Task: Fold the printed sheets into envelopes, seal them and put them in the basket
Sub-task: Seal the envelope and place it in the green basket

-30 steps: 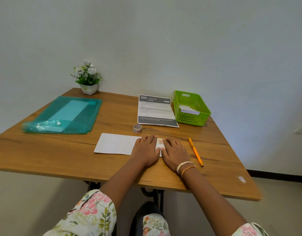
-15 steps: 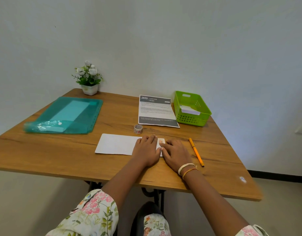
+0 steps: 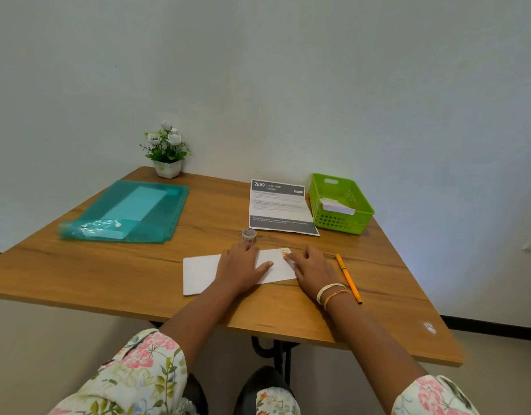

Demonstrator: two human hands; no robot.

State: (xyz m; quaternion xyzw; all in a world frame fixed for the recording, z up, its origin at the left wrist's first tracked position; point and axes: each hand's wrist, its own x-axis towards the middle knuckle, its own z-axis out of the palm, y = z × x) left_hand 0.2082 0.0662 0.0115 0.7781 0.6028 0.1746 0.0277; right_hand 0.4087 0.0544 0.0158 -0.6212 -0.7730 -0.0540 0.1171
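Your left hand (image 3: 238,269) lies flat with straight fingers on the folded white envelope (image 3: 203,272) near your edge of the bench (image 3: 108,280), while your right hand (image 3: 310,269) presses loose fingers on its right end beside a small sticker (image 3: 285,251). An orange pen (image 3: 348,278) lies just right of that hand. Beyond your hands sit a tape roll (image 3: 248,235), a printed sheet (image 3: 280,206) and the green basket (image 3: 340,203) to its right, holding white paper.
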